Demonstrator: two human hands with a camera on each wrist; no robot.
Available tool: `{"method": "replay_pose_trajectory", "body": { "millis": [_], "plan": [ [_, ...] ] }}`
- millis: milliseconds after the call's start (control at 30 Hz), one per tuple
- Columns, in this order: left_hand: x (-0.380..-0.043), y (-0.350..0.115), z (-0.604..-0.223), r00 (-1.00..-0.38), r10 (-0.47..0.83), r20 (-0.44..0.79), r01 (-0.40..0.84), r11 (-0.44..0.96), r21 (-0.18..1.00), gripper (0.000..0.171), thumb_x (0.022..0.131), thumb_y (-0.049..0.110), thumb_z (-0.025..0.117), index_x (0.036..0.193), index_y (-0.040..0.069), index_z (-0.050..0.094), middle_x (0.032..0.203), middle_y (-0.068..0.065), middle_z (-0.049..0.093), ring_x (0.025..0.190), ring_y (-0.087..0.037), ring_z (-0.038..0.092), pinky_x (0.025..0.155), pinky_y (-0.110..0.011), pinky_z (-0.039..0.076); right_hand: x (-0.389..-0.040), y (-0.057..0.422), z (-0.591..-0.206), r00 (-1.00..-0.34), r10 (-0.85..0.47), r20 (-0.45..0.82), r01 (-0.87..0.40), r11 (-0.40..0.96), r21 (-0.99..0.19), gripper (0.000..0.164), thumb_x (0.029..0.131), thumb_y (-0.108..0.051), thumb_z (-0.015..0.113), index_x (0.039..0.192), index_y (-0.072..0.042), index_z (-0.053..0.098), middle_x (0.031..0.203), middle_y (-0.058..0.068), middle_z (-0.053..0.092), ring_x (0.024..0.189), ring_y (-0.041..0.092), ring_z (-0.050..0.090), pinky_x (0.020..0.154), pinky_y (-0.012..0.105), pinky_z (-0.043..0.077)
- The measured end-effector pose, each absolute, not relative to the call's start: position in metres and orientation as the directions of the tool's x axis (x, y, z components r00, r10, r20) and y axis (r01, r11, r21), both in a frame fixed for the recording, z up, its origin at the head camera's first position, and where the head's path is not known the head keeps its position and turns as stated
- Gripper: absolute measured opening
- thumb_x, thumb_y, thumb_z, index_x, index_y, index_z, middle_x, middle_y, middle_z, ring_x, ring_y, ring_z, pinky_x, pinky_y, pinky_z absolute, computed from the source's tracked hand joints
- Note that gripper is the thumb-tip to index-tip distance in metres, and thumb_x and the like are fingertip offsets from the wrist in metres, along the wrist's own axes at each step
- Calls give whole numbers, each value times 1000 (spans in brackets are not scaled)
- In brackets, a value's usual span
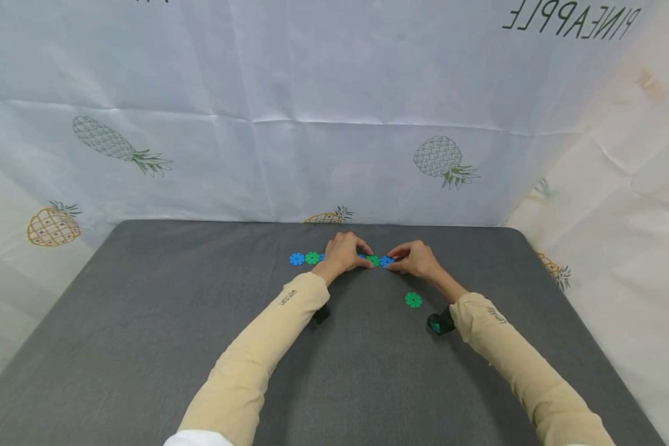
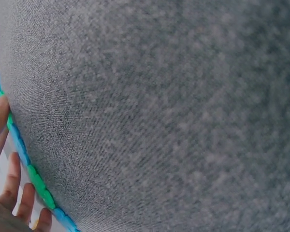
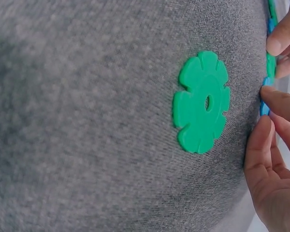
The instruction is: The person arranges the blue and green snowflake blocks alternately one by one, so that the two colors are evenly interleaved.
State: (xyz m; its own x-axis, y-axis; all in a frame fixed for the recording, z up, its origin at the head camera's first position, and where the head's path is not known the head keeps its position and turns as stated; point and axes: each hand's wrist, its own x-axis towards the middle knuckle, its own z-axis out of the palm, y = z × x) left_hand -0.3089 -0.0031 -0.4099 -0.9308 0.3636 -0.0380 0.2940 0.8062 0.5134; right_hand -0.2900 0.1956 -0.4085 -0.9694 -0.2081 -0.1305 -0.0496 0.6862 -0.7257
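Observation:
A row of flat notched plastic discs, blue and green by turns, runs across the far part of the table; a blue disc [image 1: 297, 259] is at its left end. My left hand [image 1: 342, 253] pinches a green disc [image 1: 372, 261] near the right end and hides part of the row. Between thumb and fingers, my right hand [image 1: 418, 260] holds the blue disc [image 3: 265, 99] at the right end, beside that green one. Whether these two are joined I cannot tell. A loose green disc [image 3: 203, 102] with a slotted centre lies nearer, below the right hand.
The grey cloth-covered table [image 1: 145, 347] stretches toward me on both sides. Behind it hangs a white curtain [image 1: 290, 167] printed with pineapples. A dark wrist camera [image 1: 441, 322] sits under the right sleeve, close to the loose disc.

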Motion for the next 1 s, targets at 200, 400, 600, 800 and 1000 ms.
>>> {"method": "replay_pose_trajectory", "body": {
  "millis": [200,400,600,800,1000],
  "plan": [
    [-310,-2,-408,-921,386,-58,309,812,495,26,81,37,78,104,26,76,121,1,63,106,-25,55,88,-43,45,-289,196,-407,-967,-222,-124,-70,701,-709,27,83,-9,75,107,4,70,96,15,69,73,16,66,65,29,56],
    [-309,-2,-409,-917,396,-47,326,812,485,26,81,36,78,104,26,76,119,1,64,104,-23,57,94,-47,43,-289,196,-407,-965,-238,-111,-95,710,-698,26,85,-8,74,107,4,69,97,16,70,72,18,67,64,30,56],
    [-309,-4,-408,-921,387,-40,315,803,507,31,79,37,79,109,26,75,123,1,63,102,-21,60,90,-43,46,-290,195,-407,-963,-249,-104,-109,711,-695,25,85,-8,73,107,4,69,98,16,69,71,17,67,63,30,56],
    [-309,-5,-407,-928,369,-52,281,785,552,37,79,37,79,113,26,73,126,1,63,91,-18,63,62,-27,47,-288,199,-405,-953,-272,-136,-80,655,-752,32,85,-5,72,113,8,65,105,21,66,79,21,67,68,32,57],
    [-308,-5,-405,-926,375,-37,291,773,564,35,79,35,79,112,24,74,127,0,62,100,-20,61,76,-33,50,-279,206,-399,-946,-298,-126,-63,554,-830,36,88,-4,68,120,11,60,114,27,61,93,30,66,78,38,56]
  ]
}}
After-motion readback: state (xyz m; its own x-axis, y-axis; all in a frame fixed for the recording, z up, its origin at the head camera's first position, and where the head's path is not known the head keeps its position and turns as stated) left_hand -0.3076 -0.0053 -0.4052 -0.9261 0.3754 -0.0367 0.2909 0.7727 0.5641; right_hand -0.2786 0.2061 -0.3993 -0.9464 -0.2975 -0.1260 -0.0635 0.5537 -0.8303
